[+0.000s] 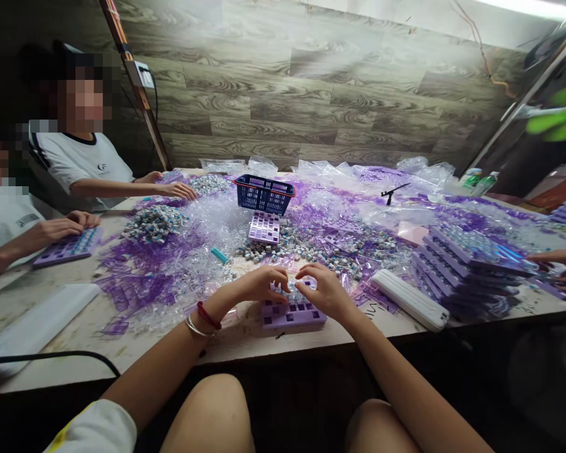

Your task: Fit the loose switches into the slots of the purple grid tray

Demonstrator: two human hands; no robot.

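Note:
In front of me on the table lies a purple tray with square slots (294, 319), and clear pieces sit in its far rows. My left hand (264, 284) hovers over the tray's far left part, fingers curled and thumb close to them. My right hand (324, 290) is over the far right part, with index finger and thumb bent toward each other. Small pale pieces show between the two hands, but what each set of fingertips grips is too small to name. Just beyond lies a heap of small white and blue blocks (306, 245).
A dark blue basket (265, 196) stands behind a second slotted tray (264, 227). Purple and clear plastic pieces (139, 277) spread left. At right are a long white case (409, 299) and stacked purple trays (457, 270). Co-workers' hands (177, 190) work at both sides.

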